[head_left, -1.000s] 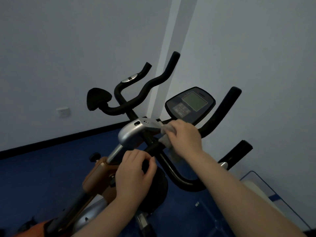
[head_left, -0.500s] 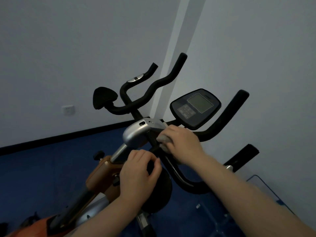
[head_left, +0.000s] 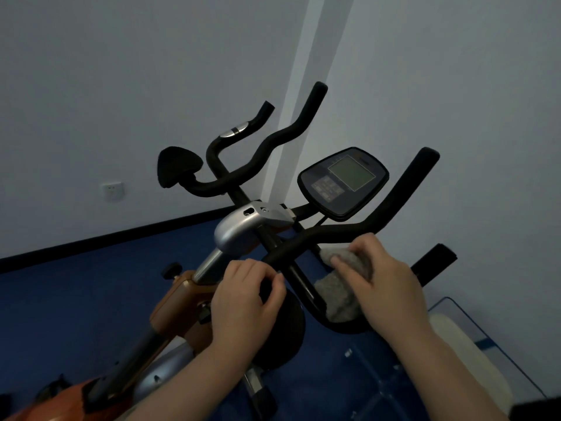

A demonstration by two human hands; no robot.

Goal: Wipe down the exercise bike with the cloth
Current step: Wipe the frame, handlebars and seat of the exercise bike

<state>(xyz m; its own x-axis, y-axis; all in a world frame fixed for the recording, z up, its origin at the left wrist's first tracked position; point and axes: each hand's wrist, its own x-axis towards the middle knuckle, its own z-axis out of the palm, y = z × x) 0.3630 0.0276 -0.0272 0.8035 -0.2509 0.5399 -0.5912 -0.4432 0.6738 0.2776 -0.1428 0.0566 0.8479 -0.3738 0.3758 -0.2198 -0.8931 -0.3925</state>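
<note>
The exercise bike (head_left: 243,229) fills the middle of the view, with black foam handlebars (head_left: 379,214), a silver stem cover and a dark console (head_left: 343,183) with a grey screen. My right hand (head_left: 385,284) grips a grey cloth (head_left: 337,293) wrapped against the curved black bar on the right, below the console. My left hand (head_left: 243,302) curls its fingers round the round black pad (head_left: 282,326) near the handlebar stem.
Two pale walls meet in a corner behind the bike, with a white socket (head_left: 113,190) on the left wall. The floor (head_left: 60,299) is dark blue. A clear plastic box (head_left: 473,360) with something pale inside stands at the lower right.
My right hand has slid with the cloth from the silver stem cover rightward and down onto the curved right bar. The left hand has kept its hold on the black pad.
</note>
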